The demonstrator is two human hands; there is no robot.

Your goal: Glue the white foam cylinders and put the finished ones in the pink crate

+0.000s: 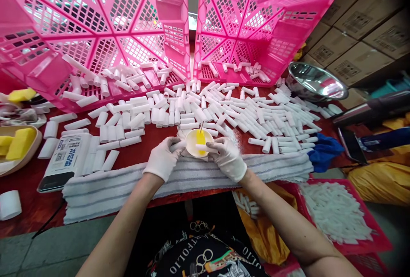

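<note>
My left hand (164, 157), in a white glove, is closed on a short white tube (178, 145) at the left rim of a small pale bowl (189, 144). A yellow piece (200, 134) stands in the bowl, with a thin metal rod rising beside it. My right hand (228, 157), also gloved, pinches another white tube (205, 148) and holds it over the bowl against the yellow piece. Many loose white tubes (243, 116) lie just beyond both hands. A striped towel (121, 187) runs along the table edge under my wrists.
Two pink baskets (112, 33) lie tipped on their sides at the back, tubes inside. A metal bowl (315, 81) stands at right, a digital scale (65, 159) at left. Below right is a pink crate (378, 234) of white pieces. Cardboard boxes (349, 46) are stacked behind.
</note>
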